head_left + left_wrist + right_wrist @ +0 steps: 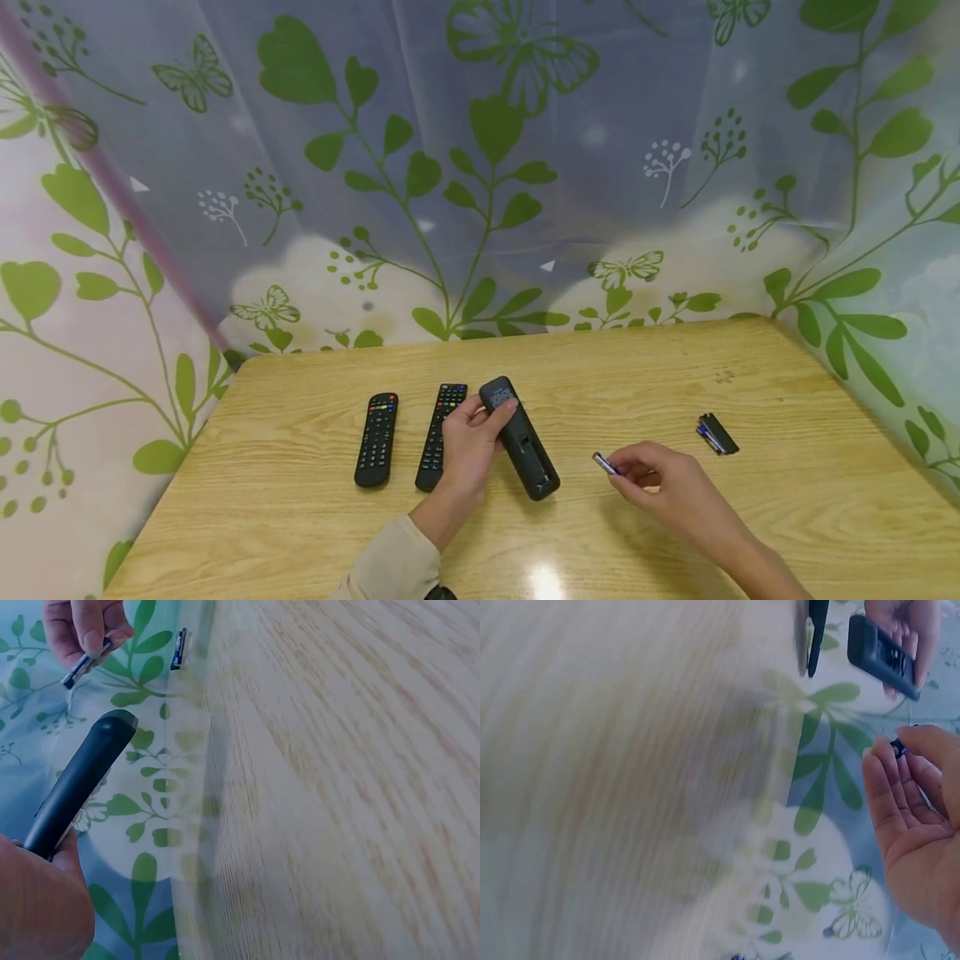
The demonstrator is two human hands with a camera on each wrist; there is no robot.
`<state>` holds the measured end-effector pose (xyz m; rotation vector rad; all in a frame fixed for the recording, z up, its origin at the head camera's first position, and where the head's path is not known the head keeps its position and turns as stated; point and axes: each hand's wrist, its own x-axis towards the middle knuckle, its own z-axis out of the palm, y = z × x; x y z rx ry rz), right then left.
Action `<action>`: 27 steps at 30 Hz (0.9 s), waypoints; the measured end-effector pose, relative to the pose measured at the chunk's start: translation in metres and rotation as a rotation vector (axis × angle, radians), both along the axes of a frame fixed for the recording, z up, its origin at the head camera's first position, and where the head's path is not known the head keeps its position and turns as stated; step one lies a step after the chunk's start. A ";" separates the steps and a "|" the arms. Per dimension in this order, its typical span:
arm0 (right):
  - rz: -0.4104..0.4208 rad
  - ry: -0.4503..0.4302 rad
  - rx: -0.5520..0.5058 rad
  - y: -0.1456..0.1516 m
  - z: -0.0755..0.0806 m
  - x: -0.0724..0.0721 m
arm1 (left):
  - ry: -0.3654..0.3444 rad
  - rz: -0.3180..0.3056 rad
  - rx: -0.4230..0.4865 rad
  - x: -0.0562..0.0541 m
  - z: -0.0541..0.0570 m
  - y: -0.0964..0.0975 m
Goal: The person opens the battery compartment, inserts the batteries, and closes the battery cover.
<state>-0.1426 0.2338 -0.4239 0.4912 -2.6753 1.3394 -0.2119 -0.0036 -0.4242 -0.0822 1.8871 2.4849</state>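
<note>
My left hand (pixel 467 454) grips a black remote control (pixel 517 435) above the table, its back turned up and its battery compartment uncovered. The thumb lies across the upper part of the remote. To the right, my right hand (pixel 671 487) pinches a small battery (pixel 604 463) between thumb and fingertips, apart from the remote. The right wrist view shows the battery's end (pixel 898 748) between the fingertips. On the table to the right lie a black battery cover (pixel 721 433) and, against its left side, another blue-and-silver battery (pixel 708 437).
Two more black remotes lie buttons up on the wooden table (pixel 300 433): one at the left (pixel 377 440), the other (pixel 431 450) partly behind my left hand. A curtain (pixel 420 208) with leaves and butterflies hangs behind the table.
</note>
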 end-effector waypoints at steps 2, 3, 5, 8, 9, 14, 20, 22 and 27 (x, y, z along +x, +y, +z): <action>0.024 -0.004 -0.014 -0.008 0.000 0.000 | -0.001 0.001 -0.001 0.000 -0.001 0.000; 0.034 -0.005 -0.023 -0.012 0.000 0.001 | -0.003 0.003 -0.002 0.000 -0.001 0.000; 0.053 -0.005 -0.035 -0.021 -0.001 0.001 | -0.009 0.006 -0.004 0.000 -0.002 0.001; 0.059 -0.002 -0.053 -0.033 -0.001 0.002 | -0.013 0.011 -0.006 0.000 -0.002 0.002; 0.060 -0.001 -0.053 -0.037 -0.001 0.002 | -0.014 0.012 -0.006 0.000 -0.002 0.002; 0.060 0.021 -0.050 -0.053 -0.003 0.002 | -0.009 0.014 0.009 0.000 -0.003 0.003; 0.019 0.007 -0.051 -0.067 -0.006 0.003 | -0.019 0.012 0.016 0.001 -0.002 0.004; -0.017 -0.008 -0.056 -0.070 -0.006 0.004 | -0.028 0.015 0.031 0.001 -0.001 0.004; -0.071 -0.018 -0.040 -0.076 -0.005 0.004 | -0.035 0.012 0.056 0.003 0.002 0.003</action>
